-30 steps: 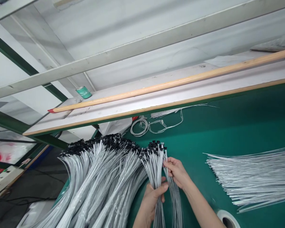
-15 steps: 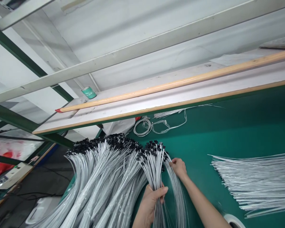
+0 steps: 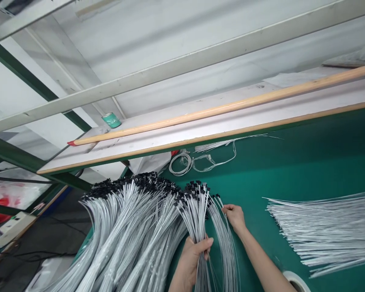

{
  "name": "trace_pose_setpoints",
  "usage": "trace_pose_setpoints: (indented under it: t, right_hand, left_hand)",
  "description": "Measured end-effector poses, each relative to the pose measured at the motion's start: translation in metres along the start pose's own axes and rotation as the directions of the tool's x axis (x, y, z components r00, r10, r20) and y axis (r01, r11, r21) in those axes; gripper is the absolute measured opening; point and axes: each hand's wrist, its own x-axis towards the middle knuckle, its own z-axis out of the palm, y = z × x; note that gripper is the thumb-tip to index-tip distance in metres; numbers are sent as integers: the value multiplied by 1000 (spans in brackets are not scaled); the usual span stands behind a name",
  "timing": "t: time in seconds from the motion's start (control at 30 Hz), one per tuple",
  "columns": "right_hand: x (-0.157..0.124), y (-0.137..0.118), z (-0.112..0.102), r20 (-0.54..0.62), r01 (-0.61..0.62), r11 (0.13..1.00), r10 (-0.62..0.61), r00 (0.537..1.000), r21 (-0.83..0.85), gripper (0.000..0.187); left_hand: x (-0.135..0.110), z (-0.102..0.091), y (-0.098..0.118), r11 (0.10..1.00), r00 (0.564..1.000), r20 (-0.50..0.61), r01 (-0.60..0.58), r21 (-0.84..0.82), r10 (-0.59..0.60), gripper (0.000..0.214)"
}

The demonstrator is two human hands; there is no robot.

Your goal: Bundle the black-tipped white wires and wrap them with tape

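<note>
My left hand (image 3: 192,255) is wrapped round a small bundle of thin white wires with black end connectors (image 3: 196,211), held upright over the green table (image 3: 292,170). My right hand (image 3: 235,217) pinches a few wires pulled off the right side of that bundle, near their black tips. Just left of the bundle lies a big heap of the same black-tipped wires (image 3: 130,231), drooping over the table's left edge.
A fan of loose white wires (image 3: 325,231) lies at the right. A tape roll (image 3: 295,280) sits at the bottom edge. Coiled white cable (image 3: 181,162) rests under the shelf board (image 3: 200,129), which carries a wooden pole (image 3: 231,106) and a green tape roll (image 3: 111,120).
My right hand has slid right and slightly down, drawing a few wires away from the bundle. The left hand keeps its grip on the bundle.
</note>
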Motion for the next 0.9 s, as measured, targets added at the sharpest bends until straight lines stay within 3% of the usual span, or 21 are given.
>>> trace_pose_setpoints:
  t: [0.27,0.43,0.53,0.6,0.67,0.7,0.8,0.9]
  right_hand:
    - [-13,-18,-4,153,-86,972,53,987,220,20]
    - [-48,-49,5,306,-100,941,-3,952,322,31]
    - [-69,-62,17,413,-101,935,-51,909,339,33]
    - [-71,-64,22,466,-18,972,-97,880,235,34]
    - [-62,-60,20,382,158,987,-131,915,-39,34]
    - [-55,-56,18,288,228,948,-160,944,-221,32]
    - [-36,-39,9,95,222,829,-202,975,-513,19]
    - [-27,-22,4,76,186,741,-180,981,-645,14]
  left_hand:
    - [4,-3,-4,1000,1000,2,0,-2,0,30]
    - [6,0,-9,999,996,-87,12,-31,-15,30]
    - [6,3,-9,997,998,-40,44,-64,-46,40]
    - [4,2,-7,998,1000,0,26,-54,-26,39]
    - [3,0,-6,999,1000,-13,-13,-32,13,37]
    - [2,-1,-5,999,999,-29,-32,-29,32,37]
    - [0,-5,-4,997,998,-47,-47,-63,44,40]
    - [0,-6,-3,996,999,-20,-49,-75,48,36]
